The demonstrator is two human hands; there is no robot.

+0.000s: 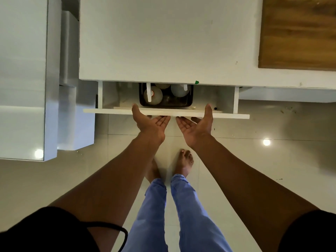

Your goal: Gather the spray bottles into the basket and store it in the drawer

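Below, dark basket [165,99] of pale spray bottles [153,94] in white drawer [166,112] — left hand [151,122], right hand [195,124], both spread.

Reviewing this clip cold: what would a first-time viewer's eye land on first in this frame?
Probably the two open hands, left hand and right hand, palms up with fingers under the front panel of the open drawer at centre frame. Just behind them, inside the drawer, sits the black basket holding spray bottles, partly under the white countertop.
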